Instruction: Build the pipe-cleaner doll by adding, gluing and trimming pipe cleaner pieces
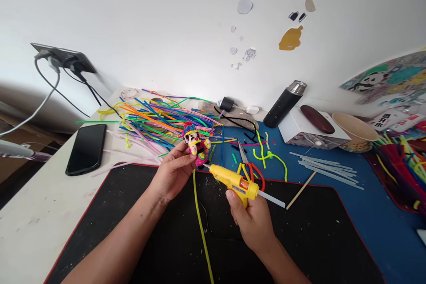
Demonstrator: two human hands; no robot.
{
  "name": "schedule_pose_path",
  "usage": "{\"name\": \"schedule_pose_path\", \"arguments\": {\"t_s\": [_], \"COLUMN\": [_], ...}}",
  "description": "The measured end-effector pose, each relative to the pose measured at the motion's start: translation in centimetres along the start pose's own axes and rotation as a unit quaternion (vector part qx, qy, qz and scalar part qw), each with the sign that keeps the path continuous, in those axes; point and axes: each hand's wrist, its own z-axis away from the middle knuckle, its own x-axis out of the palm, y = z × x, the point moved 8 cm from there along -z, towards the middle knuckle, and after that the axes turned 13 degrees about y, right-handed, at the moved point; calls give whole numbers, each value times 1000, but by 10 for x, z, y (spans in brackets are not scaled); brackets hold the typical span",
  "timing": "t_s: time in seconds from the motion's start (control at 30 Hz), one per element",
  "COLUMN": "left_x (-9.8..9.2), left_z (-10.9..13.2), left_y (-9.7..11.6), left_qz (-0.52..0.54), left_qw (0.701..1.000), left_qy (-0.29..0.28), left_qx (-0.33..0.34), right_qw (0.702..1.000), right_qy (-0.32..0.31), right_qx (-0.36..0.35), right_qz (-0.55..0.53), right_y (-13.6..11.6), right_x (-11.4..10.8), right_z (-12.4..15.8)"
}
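My left hand (173,171) is closed around a small colourful pipe-cleaner figure (195,142), held upright above the black mat (133,213). My right hand (253,217) grips a yellow hot glue gun (234,182). The gun's nozzle points left and touches the figure's lower edge. A clear glue stick pokes out of the gun's back. A long yellow-green pipe cleaner (201,226) hangs from the figure down across the mat.
A pile of coloured pipe cleaners (159,117) lies behind my hands. Scissors with red handles (249,164) rest by the gun. A black phone (86,148) lies at the left. At the right are a black flask (284,103), a white box (311,132), glue sticks (324,167) and a bowl (354,131).
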Motion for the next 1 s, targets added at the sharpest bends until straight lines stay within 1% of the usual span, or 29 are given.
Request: {"name": "schedule_pose_path", "arguments": {"t_s": [0.13,0.43,0.57,0.83,1.0], "left_x": [-2,-2,0,1,4], "left_z": [0,-1,0,0,1], "left_y": [0,-1,-1,0,0], "left_qz": [-6,-10,-6,4,7], "left_qw": [1000,1000,1000,1000,1000], "left_qy": [7,-7,-11,-5,-12], "left_qx": [-1,-3,0,-3,1], "right_qw": [1000,1000,1000,1000,1000], "right_qy": [-4,1,7,-3,-5], "right_qx": [-4,-5,1,5,8], "right_qz": [6,0,0,-8,-9], "right_y": [-2,-3,0,2,2], "right_x": [1,0,-1,0,1], "right_z": [-1,-2,-3,-1,-1]}}
